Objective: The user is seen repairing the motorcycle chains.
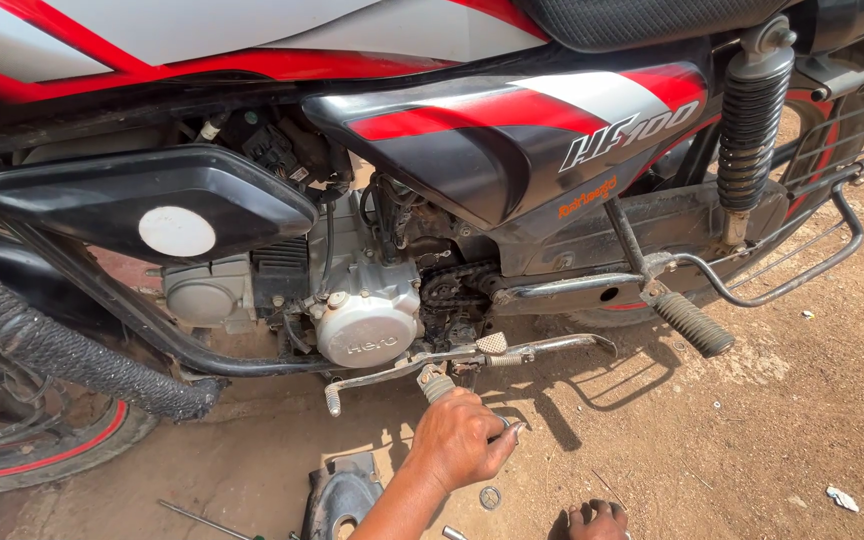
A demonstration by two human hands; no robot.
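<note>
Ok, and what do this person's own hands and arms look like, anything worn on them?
Nothing is worn that shows. The left hand is bare, with no glove or ring in view, and its forearm is bare down to the frame edge, with no sleeve, watch or band. Only the bare fingers of the right hand show at the bottom edge; its wrist and arm are out of view.
</note>
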